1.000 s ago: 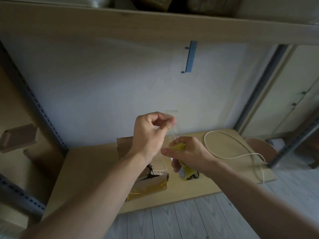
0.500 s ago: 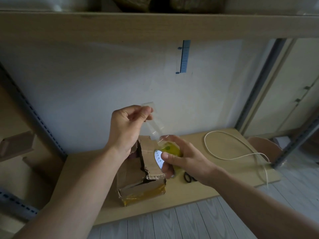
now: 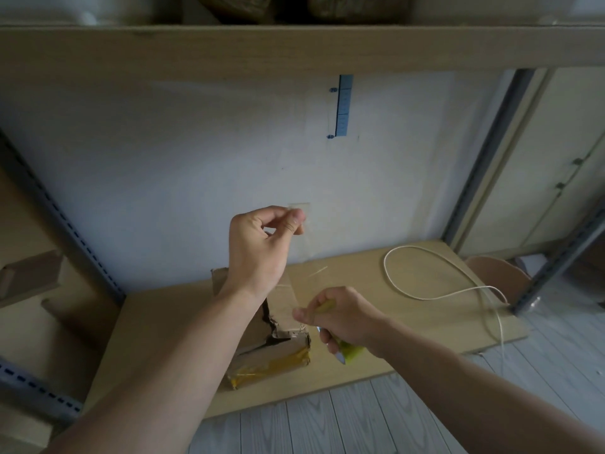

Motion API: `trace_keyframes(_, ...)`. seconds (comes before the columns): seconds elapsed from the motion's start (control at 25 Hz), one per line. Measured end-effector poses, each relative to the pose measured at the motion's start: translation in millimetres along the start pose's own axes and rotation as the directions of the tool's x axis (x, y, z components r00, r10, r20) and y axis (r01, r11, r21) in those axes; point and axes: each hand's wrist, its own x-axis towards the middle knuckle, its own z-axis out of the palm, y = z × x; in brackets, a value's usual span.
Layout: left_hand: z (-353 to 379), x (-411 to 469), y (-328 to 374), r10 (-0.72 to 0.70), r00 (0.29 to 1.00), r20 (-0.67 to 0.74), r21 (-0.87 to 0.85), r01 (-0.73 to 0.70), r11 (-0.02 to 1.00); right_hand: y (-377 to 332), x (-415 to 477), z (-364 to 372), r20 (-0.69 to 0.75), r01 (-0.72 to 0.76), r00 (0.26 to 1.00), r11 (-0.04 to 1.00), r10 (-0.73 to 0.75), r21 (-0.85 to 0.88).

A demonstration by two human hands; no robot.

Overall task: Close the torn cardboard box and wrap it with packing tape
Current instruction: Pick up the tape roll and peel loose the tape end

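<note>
While the torn cardboard box (image 3: 262,350) lies on the near-left part of the low wooden shelf board (image 3: 163,322), its top ripped and yellowish tape across its near end, a strip of clear packing tape (image 3: 304,247) stretches above it. The left hand (image 3: 258,247) pinches the strip's upper end between thumb and forefinger. The right hand (image 3: 340,317), just right of the box, is curled round the yellow-green tape roll (image 3: 349,352). A white cord (image 3: 425,267) loops farther right. On the far wall, a blue scale strip (image 3: 343,109) bears numerals too small to read.
</note>
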Motion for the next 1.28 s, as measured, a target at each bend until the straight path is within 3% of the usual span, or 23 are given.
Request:
trace_keyframes(0.16,7.6,1.7,0.0,-0.021,1.000,0.019,-0.052,0.022,0.998,5.4,-0.9,-4.7,0.034,0.020,0.999,1.000,-0.020,0.006)
trace_keyframes(0.28,4.9,9.0,2.9,-0.080,0.990,0.119,-0.126,0.095,0.987,9.1,-6.0,-19.7,0.134,0.020,0.989,0.951,-0.065,0.310)
trace_keyframes(0.36,3.0,10.2,5.3,-0.118,0.971,0.206,-0.128,0.146,0.981,14.9,-8.7,-29.3,0.149,0.011,0.986,0.927,-0.072,0.376)
trace_keyframes(0.56,4.5,6.5,7.8,-0.098,0.924,0.371,-0.006,0.107,0.994,31.2,-3.3,-35.9,0.026,0.018,0.999,0.997,-0.020,0.080)
trace_keyframes(0.72,4.6,2.5,13.1,-0.084,0.910,0.406,0.016,0.085,0.996,22.0,-2.2,-43.9,-0.116,0.065,0.991,0.998,-0.062,0.024)
trace_keyframes(0.8,2.1,1.2,13.6,-0.063,0.911,0.407,0.051,0.046,0.998,11.9,-3.7,-46.0,-0.280,0.206,0.939,0.979,-0.199,-0.006)
trace_keyframes(0.88,0.1,-0.1,12.6,-0.049,0.904,0.425,0.115,0.000,0.993,-4.5,-6.0,-49.6,-0.419,0.411,0.817,0.910,-0.396,-0.058)
trace_keyframes(1.0,0.7,-1.7,10.5,-0.062,0.885,0.462,0.191,-0.031,0.981,-32.2,-9.4,-51.3,-0.485,0.570,0.690,0.817,-0.536,-0.092)
trace_keyframes(1.16,5.3,-2.2,7.1,-0.087,0.881,0.466,0.203,-0.010,0.979,-44.2,-6.1,-49.2,-0.516,0.573,0.653,0.808,-0.554,-0.141)
trace_keyframes(1.28,9.0,-1.8,5.7,-0.134,0.881,0.454,0.118,0.089,0.989,-43.1,-8.2,-52.1,-0.480,0.562,0.657,0.802,-0.581,-0.203)
